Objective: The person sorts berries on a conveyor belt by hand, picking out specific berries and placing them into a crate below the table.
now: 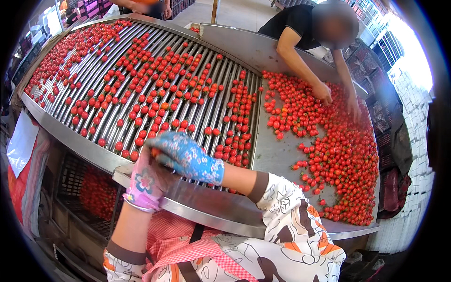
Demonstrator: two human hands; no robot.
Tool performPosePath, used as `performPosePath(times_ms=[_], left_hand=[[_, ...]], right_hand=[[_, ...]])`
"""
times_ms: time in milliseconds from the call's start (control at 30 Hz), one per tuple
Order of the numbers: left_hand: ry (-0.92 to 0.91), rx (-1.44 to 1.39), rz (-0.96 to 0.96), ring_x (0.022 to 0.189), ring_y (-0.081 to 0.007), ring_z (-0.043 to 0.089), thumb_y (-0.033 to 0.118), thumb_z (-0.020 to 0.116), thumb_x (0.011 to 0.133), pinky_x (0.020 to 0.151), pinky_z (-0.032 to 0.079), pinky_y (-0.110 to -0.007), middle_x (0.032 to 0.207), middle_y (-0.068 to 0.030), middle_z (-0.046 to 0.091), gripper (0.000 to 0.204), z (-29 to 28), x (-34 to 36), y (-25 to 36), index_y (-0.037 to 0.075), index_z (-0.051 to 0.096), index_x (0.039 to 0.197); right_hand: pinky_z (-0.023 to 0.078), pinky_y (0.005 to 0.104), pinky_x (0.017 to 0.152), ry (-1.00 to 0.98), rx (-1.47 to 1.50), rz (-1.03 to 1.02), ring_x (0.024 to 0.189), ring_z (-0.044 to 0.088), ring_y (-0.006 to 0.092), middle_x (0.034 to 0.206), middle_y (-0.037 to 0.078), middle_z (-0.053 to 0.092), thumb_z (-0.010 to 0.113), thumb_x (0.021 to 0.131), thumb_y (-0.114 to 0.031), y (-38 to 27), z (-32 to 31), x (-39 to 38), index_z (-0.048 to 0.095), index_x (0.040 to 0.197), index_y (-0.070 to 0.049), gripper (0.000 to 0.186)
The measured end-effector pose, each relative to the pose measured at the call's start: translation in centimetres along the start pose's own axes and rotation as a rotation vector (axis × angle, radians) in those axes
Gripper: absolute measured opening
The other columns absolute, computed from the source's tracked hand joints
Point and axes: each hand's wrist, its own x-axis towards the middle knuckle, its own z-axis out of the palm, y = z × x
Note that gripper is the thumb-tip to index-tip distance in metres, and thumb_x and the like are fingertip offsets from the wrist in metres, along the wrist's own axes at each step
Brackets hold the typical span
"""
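My left hand [146, 182], in a pink flowered glove, and my right hand [190, 157], in a blue flowered glove, meet over the near edge of the metal roller conveyor [235, 81]. Both have bent, closed fingers. A bit of red shows between them, apparently a cherry tomato at my right fingertips; whatever my left fingers hold is hidden. Around and beyond my hands, many red cherry tomatoes [164, 105] with green stems lie across the rollers. A larger heap of cherry tomatoes [338, 174] covers much of the flat metal tray at the right.
Across the tray, a person in a dark shirt [293, 26] reaches both bare hands into the heap. Another person's hands [152, 7] show at the far end. A black crate [89, 197] of tomatoes stands below the conveyor's near side. Stacked boxes [408, 141] line the right.
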Motion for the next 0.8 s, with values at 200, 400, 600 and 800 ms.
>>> performPosePath(times_ms=[200, 400, 600, 800], left_hand=[[-0.176, -0.375, -0.066, 0.101, -0.0304, 0.062, 0.021, 0.056, 0.093, 0.072, 0.060, -0.036, 0.108, -0.0151, 0.063, 0.027, -2.6, -0.4, 1.1, 0.000, 0.059, 0.109], [-0.110, -0.041, 0.276, 0.115, -0.0397, 0.054, -0.001, 0.049, 0.091, 0.092, 0.055, -0.042, 0.122, -0.0250, 0.053, 0.035, -3.2, -1.7, 4.1, -0.005, 0.045, 0.125], [0.370, 1.031, 0.742, 0.091, -0.0170, 0.063, -0.002, 0.057, 0.084, 0.074, 0.050, -0.026, 0.106, -0.0096, 0.064, 0.022, -2.1, -1.3, 1.7, 0.000, 0.062, 0.106], [0.269, 1.351, 1.066, 0.091, -0.0222, 0.062, -0.007, 0.060, 0.077, 0.079, 0.049, -0.031, 0.097, -0.0103, 0.064, 0.017, -3.0, 0.0, -0.2, 0.002, 0.063, 0.092]], right_hand=[[0.031, 0.0485, 0.105, -0.057, -0.125, 0.183, 0.131, 0.036, 0.0398, 0.145, 0.023, 0.033, 0.059, 0.086, -0.042, 2.0, -2.3, -8.2, 0.037, 0.141, -0.008, 0.068], [0.013, 0.0568, 0.112, -0.379, -0.591, 0.609, 0.141, 0.016, 0.0417, 0.153, 0.022, 0.014, 0.060, 0.084, -0.047, 8.8, -0.2, -21.6, 0.023, 0.148, -0.010, 0.082], [0.016, 0.0544, 0.113, -0.099, -0.593, 0.602, 0.139, 0.021, 0.0416, 0.151, 0.022, 0.022, 0.057, 0.087, -0.040, 14.0, -2.0, -18.5, 0.027, 0.145, -0.006, 0.074], [0.013, 0.0530, 0.114, 0.073, -0.739, 0.712, 0.139, 0.025, 0.0383, 0.149, 0.020, 0.029, 0.054, 0.089, -0.040, 23.8, -7.4, -16.5, 0.031, 0.145, -0.012, 0.067]])
